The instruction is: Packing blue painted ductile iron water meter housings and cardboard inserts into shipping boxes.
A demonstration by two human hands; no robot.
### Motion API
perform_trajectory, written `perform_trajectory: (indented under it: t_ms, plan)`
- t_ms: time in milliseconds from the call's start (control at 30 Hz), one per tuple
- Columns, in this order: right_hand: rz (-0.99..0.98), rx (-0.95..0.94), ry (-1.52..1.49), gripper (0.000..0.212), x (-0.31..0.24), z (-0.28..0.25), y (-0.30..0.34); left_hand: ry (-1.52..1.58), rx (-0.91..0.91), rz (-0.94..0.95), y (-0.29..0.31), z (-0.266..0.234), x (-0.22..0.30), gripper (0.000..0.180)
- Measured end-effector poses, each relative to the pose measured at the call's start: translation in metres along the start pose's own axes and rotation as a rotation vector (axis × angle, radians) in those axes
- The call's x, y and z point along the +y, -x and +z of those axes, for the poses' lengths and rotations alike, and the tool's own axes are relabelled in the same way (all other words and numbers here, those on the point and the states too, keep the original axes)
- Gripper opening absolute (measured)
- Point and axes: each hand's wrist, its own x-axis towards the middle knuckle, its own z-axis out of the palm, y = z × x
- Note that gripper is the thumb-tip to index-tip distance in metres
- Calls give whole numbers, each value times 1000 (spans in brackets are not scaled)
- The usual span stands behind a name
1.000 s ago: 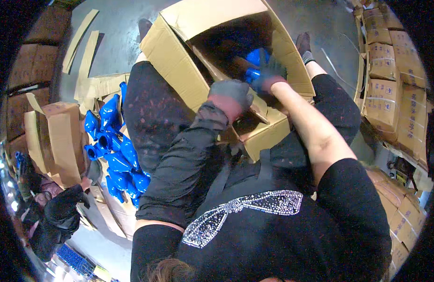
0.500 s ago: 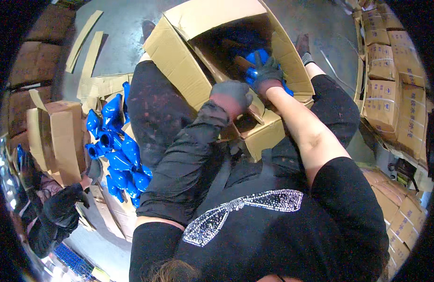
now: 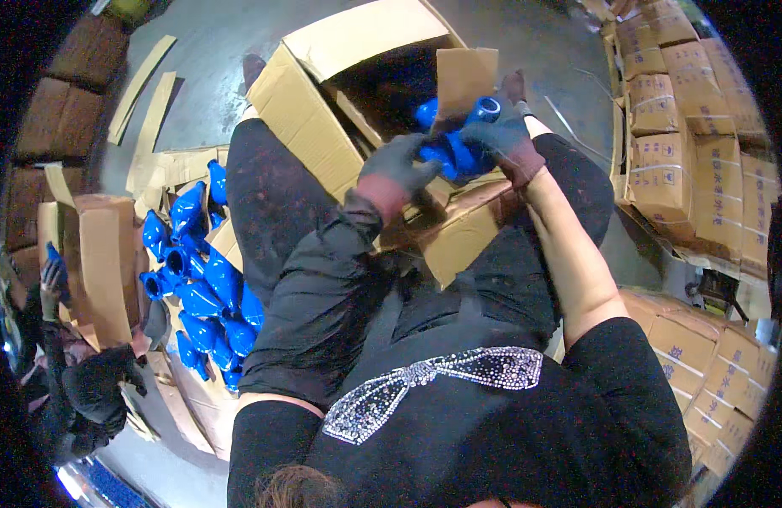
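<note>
Between my legs stands an open cardboard box (image 3: 319, 110). My right hand (image 3: 502, 146), in a dark glove, is closed round a glossy blue vase (image 3: 464, 154) at the box's near right rim. The vase's round mouth (image 3: 486, 107) points up and away. My left hand (image 3: 395, 169), also gloved, is at the box's near side with its fingers apart, their tips by the blue pieces; firm contact cannot be made out. A cardboard strip (image 3: 467, 72) sticks up behind the vase. Another blue piece (image 3: 426, 112) shows inside the box, whose depth is dark.
A pile of blue vases (image 3: 203, 292) lies on cardboard at my left. Beyond it, a co-worker's raised hand (image 3: 52, 275) holds a blue piece by an upright carton (image 3: 107, 262). Strapped cartons (image 3: 662, 178) are stacked at the right. Cardboard strips (image 3: 141, 93) lie on the floor.
My right hand has come up from inside the box with the blue vase. My left hand has loosened from a fist. The cardboard strip now stands up, and the co-worker's hand has risen.
</note>
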Motion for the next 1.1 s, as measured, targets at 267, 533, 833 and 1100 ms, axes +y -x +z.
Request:
perform_trajectory:
  t_ms: [267, 533, 833, 1100]
  plan:
    - [-377, 42, -223, 41, -54, 23, 64, 708, -135, -160, 28, -13, 47, 56]
    - [-539, -42, 175, 45, -76, 65, 85, 334, 90, 29, 58, -6, 13, 31]
    - [-255, -636, -353, 64, -134, 74, 91, 894, 532, -54, 99, -37, 34, 27]
    - [-210, -859, -446, 27, -174, 154, 69, 597, 735, -134, 201, -82, 61, 30]
